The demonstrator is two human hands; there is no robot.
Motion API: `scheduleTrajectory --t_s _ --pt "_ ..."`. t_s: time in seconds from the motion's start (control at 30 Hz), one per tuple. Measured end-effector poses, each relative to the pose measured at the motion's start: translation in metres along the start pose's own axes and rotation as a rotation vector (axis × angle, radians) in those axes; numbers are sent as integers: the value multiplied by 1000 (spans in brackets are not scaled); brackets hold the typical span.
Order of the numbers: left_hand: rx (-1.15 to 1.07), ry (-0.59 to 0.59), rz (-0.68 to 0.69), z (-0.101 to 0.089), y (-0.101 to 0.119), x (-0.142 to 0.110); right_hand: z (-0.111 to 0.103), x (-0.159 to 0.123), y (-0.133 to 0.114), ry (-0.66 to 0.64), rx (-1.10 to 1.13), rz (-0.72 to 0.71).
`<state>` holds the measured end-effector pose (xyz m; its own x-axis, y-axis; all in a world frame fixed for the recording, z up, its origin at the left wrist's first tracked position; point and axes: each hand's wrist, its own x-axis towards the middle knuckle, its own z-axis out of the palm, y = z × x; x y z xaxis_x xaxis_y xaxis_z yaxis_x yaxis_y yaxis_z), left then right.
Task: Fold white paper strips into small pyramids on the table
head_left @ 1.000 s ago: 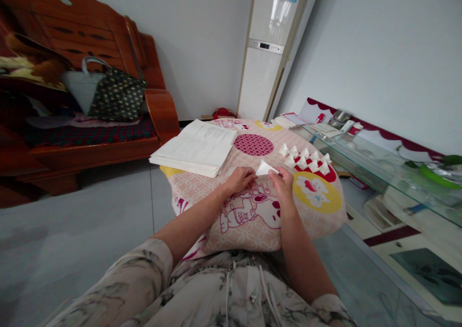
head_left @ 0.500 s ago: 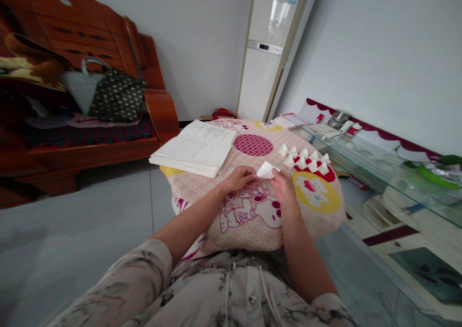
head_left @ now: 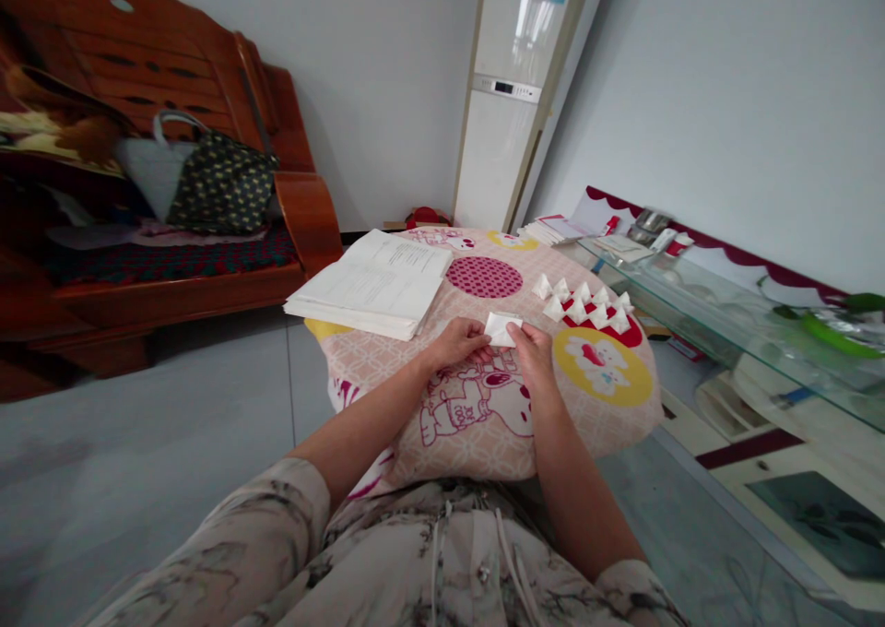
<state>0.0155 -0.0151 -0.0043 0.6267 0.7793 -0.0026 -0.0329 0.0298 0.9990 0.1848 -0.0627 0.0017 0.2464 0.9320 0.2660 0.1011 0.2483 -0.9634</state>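
Between my two hands is a small piece of folded white paper (head_left: 502,328), roughly rectangular, held over the cloth-covered table. My left hand (head_left: 459,342) pinches its left edge with thumb and fingertips. On the other side, my right hand (head_left: 532,345) grips the lower right corner, thumb on top. Several small white folded paper pieces (head_left: 583,308) with pointed tops stand in two rows to the right, beyond my right hand. A thick stack of printed paper sheets (head_left: 373,281) lies to the left, past my left hand.
A patterned pink tablecloth (head_left: 477,466) covers the rounded table. Against its right side stands a glass-topped cabinet (head_left: 733,323) with tins, papers and a green dish. A wooden bench (head_left: 304,230) with bags is at left; a tall white air conditioner (head_left: 501,147) stands behind.
The folded paper has gone from a pointed, triangle-like outline to a flatter rectangle. My right hand has shifted slightly left, nearer my left hand.
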Motion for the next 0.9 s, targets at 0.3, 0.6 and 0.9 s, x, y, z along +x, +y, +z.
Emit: scheduleTrajectory --t_s 0.3,0.6,0.9 --pt "-22 -26 8 -2 -1 1 1 -2 -1 -22 21 -28" --pt "12 241 204 -8 12 -7 -3 -2 -3 -133 -139 -103" --pt "37 202 201 -14 9 -4 5 -8 -15 -286 -342 -267"
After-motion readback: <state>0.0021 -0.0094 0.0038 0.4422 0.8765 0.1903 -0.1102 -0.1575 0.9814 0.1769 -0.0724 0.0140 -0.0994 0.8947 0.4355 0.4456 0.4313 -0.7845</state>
